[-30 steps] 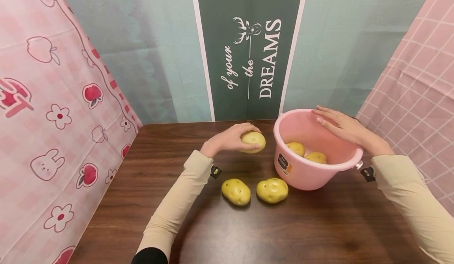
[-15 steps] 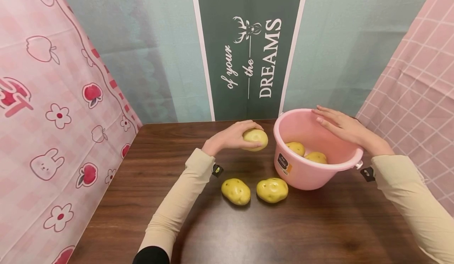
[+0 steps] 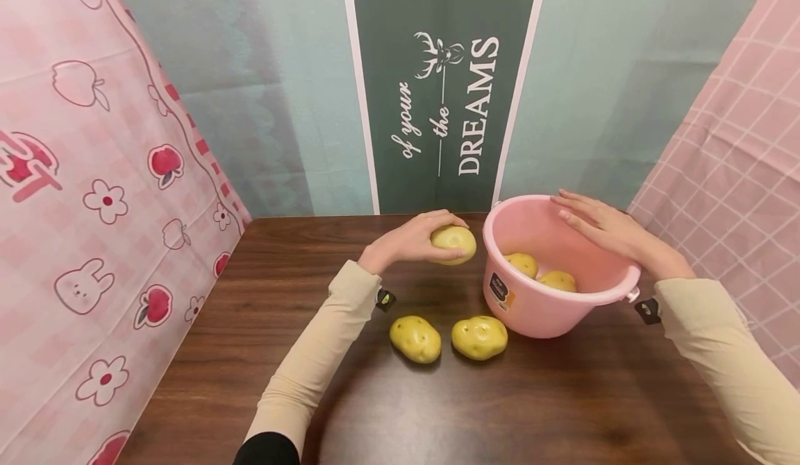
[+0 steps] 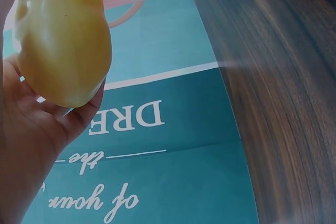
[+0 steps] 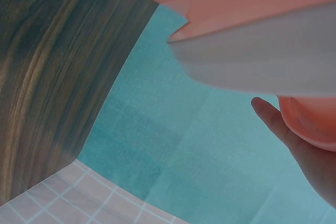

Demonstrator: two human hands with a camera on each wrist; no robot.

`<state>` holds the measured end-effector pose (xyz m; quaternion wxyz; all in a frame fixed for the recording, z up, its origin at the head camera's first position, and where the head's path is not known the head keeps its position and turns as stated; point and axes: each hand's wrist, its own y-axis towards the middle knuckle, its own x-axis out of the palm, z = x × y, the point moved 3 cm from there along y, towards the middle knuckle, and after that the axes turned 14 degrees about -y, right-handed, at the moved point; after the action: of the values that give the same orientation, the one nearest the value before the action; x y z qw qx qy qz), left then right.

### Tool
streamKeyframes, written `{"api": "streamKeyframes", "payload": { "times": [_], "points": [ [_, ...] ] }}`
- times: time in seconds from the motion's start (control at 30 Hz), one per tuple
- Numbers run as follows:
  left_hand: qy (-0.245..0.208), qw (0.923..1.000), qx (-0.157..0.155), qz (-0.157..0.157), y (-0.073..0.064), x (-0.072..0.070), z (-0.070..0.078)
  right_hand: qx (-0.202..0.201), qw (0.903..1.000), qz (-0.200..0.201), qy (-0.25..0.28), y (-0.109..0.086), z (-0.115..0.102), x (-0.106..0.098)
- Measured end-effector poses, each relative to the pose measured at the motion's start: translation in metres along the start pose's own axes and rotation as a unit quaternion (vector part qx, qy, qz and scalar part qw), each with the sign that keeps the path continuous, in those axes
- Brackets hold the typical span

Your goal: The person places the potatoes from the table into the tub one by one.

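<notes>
My left hand (image 3: pixel 409 239) grips a yellow potato (image 3: pixel 455 241) just left of the bucket's rim, thumb on the near side and fingers over the top. In the left wrist view the same potato (image 4: pixel 65 35) is held above the table. A pink plastic bucket (image 3: pixel 540 316) stands to the right. Inside it lie two potatoes, one (image 3: pixel 521 264) at the left and another (image 3: pixel 558 281) nearer the middle. Along the bucket's far right rim rests my right hand (image 3: pixel 603 229), its fingers extended. In the right wrist view, one finger (image 5: pixel 270 116) reaches past the pink rim.
Two more potatoes lie on the dark wooden table (image 3: pixel 281 298) in front of the bucket: one at the left (image 3: pixel 415 340), the other (image 3: pixel 480 338) close to the bucket's base. A teal and green cloth (image 3: pixel 450 104) hangs behind, with pink patterned cloths (image 3: pixel 131 243) at both sides.
My left hand has shifted slightly right with the potato, closer to the bucket's rim. The right hand stays on the rim, and the other potatoes have not moved.
</notes>
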<state>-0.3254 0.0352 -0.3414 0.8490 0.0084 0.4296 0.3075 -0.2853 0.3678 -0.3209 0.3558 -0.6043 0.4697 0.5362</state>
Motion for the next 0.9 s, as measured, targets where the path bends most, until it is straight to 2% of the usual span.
{"api": "streamKeyframes", "payload": {
  "times": [0.5, 0.9],
  "points": [
    [-0.013, 0.9999, 0.0, 0.006, 0.004, 0.0, 0.002, 0.004, 1.0, -0.003, 0.005, 0.0, 0.0, 0.0],
    [-0.02, 0.9995, 0.019, 0.017, 0.011, -0.004, 0.011, -0.001, 1.0, 0.002, 0.004, 0.0, -0.002, -0.001]
  ]
}}
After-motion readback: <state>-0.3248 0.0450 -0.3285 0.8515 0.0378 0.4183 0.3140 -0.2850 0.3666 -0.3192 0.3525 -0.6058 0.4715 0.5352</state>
